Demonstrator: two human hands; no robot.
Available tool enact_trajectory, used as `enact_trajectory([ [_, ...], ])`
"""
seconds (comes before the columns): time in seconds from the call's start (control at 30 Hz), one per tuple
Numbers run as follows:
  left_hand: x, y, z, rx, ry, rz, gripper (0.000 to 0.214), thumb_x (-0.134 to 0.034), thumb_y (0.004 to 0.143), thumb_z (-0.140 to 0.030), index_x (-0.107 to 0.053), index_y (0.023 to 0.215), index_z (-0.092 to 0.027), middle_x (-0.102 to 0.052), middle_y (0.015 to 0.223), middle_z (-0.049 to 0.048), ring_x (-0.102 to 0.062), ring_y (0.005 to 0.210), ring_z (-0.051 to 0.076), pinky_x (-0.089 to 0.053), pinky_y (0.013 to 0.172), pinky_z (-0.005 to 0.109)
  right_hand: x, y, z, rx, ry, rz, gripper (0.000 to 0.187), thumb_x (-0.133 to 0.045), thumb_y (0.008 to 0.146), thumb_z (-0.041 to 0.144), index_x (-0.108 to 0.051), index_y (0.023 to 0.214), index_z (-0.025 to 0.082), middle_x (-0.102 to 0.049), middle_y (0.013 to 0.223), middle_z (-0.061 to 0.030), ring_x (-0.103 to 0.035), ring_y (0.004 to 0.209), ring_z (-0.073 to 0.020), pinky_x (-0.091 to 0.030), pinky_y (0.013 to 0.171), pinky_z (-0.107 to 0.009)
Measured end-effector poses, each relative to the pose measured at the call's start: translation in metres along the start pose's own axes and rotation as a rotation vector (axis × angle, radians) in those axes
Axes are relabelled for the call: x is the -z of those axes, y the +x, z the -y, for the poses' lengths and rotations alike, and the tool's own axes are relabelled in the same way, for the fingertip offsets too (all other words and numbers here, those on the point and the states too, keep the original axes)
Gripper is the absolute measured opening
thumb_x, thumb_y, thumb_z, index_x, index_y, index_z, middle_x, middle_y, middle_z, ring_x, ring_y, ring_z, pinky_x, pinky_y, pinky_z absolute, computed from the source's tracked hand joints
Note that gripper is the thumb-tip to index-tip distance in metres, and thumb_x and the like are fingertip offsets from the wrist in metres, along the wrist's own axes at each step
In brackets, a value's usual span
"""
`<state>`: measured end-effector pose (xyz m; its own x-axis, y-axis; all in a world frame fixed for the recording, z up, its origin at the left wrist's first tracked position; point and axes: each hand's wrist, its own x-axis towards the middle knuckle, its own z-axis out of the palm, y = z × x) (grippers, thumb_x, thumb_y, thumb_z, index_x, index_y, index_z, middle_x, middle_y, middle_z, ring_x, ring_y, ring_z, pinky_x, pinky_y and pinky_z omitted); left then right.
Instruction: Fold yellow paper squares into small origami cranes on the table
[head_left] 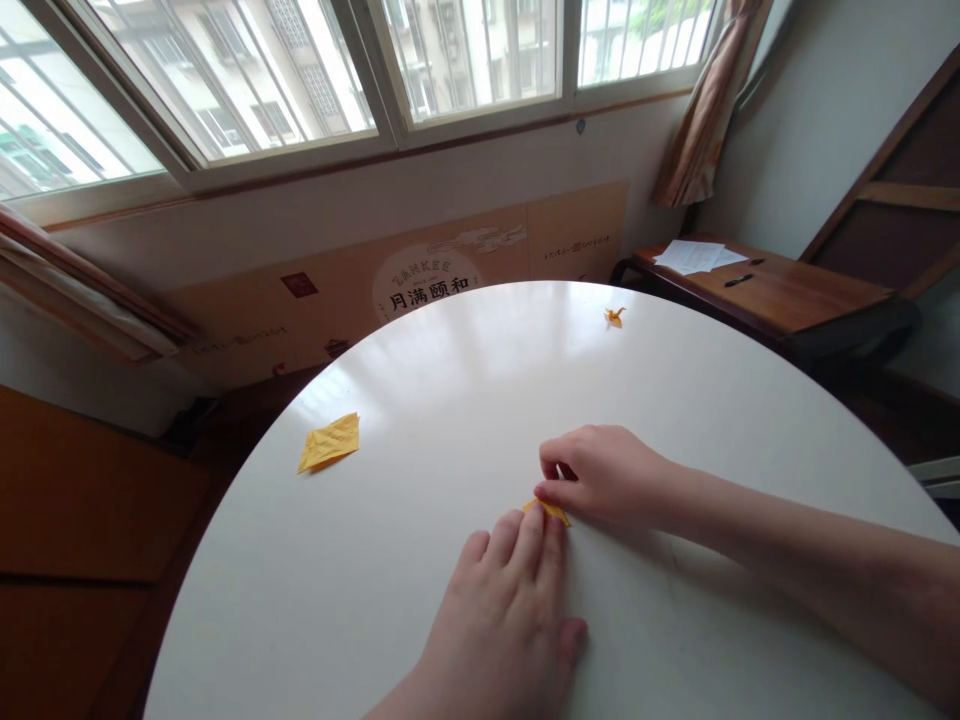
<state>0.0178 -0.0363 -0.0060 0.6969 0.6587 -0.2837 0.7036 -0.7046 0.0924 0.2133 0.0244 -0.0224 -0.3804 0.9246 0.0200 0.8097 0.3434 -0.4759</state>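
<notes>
A small piece of folded yellow paper lies on the white table, mostly covered by fingers. My left hand rests palm down, its fingers stretched out and their tips pressing on the paper; the thumb points off to the right. From the right comes my right hand, fingers curled, with thumb and forefinger drawn together at the paper's far edge. How much of the paper sits between them is hidden.
A creased yellow paper sheet lies at the table's left. Near the far edge stands a small folded paper crane. Beyond the round white table are a wooden side table with white papers, a printed cardboard panel and windows.
</notes>
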Motion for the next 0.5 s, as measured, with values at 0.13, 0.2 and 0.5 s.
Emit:
enact_trajectory([
  [0.13,0.007,-0.001,0.000,-0.014,0.000,0.017,0.068,-0.043,0.096,-0.043,-0.036,0.153,-0.007,-0.042,0.155,0.0191,-0.043,0.135,0.038,-0.044,0.105,0.055,0.010,0.000,-0.007,0.168,0.131,0.047,0.012,-0.063,0.084,0.022,-0.073,0.091,0.024,-0.071,0.079,0.0021,-0.061,0.070,-0.0133,-0.038,0.063,-0.023],
  [0.2,0.009,-0.002,0.000,-0.020,-0.003,0.026,0.067,-0.045,0.095,-0.041,-0.037,0.152,-0.007,-0.043,0.154,0.0183,-0.043,0.135,0.037,-0.045,0.105,0.054,0.013,-0.001,-0.008,0.245,0.155,0.070,0.016,-0.062,0.083,0.016,-0.075,0.089,0.023,-0.073,0.083,0.0013,-0.062,0.073,-0.0132,-0.040,0.065,-0.022],
  [0.5,0.012,-0.002,0.001,-0.022,-0.029,0.030,0.065,-0.048,0.094,-0.040,-0.040,0.151,-0.011,-0.045,0.153,0.0165,-0.043,0.135,0.035,-0.044,0.106,0.052,0.010,-0.005,-0.002,0.300,0.077,0.123,0.016,-0.061,0.085,0.016,-0.075,0.082,0.023,-0.073,0.084,0.0021,-0.063,0.072,-0.0118,-0.039,0.064,-0.021],
])
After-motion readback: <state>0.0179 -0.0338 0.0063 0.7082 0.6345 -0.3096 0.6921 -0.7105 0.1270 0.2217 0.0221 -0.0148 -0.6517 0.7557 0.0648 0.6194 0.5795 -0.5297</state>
